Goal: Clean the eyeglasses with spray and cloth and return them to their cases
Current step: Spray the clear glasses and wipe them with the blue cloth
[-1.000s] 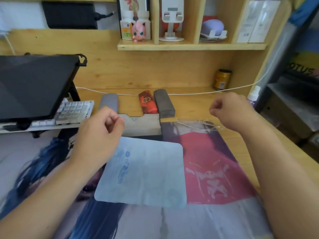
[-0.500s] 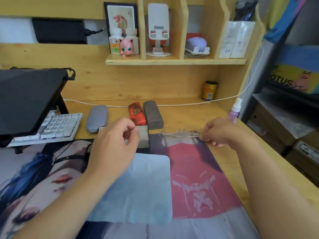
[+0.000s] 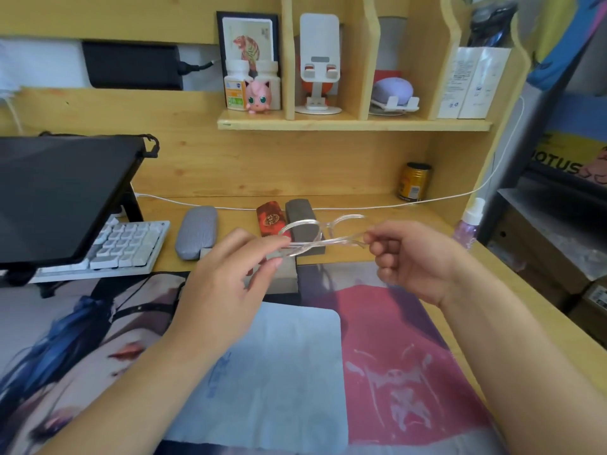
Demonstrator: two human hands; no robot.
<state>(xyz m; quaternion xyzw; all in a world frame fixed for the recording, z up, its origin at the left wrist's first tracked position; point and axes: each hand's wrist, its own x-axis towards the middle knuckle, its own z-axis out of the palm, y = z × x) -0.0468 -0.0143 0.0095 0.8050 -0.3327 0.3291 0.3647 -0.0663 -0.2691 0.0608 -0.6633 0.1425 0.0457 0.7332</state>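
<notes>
Head view, looking down over a wooden surface [image 3: 377,257].

Clear-framed eyeglasses [image 3: 323,236] held up above the surface, between both hands, in front of the cases. Left hand [image 3: 226,287] pinching the left end of the frame between thumb and fingertips, other fingers loosely curled. Right hand [image 3: 417,257] gripping the right end by the hinge, fingers curled round it. Temples folded and crossed under the lenses.

Pale blue cloth [image 3: 282,382] lying flat on the printed desk mat [image 3: 394,356], near, below the hands, touched by neither. Spray bottle [image 3: 469,224] standing upright at the far right edge of the surface, well apart from the hands.

Three closed cases in a row at the far side: grey case [image 3: 197,233] on the left, red case [image 3: 271,220] in the middle, dark grey case [image 3: 300,213] just beside it on the right. An open grey case [image 3: 282,274] lying near the mat's far edge, partly hidden behind the left hand.

Left: dark tilted screen [image 3: 62,195] on a stand over a white keyboard [image 3: 128,244]. Far right: gold can [image 3: 414,182] against the back panel, white cable [image 3: 361,206] running along the surface. Shelf [image 3: 354,124] above with two pill bottles, a pink figurine [image 3: 258,95], a white phone stand [image 3: 318,64] and white boxes.
</notes>
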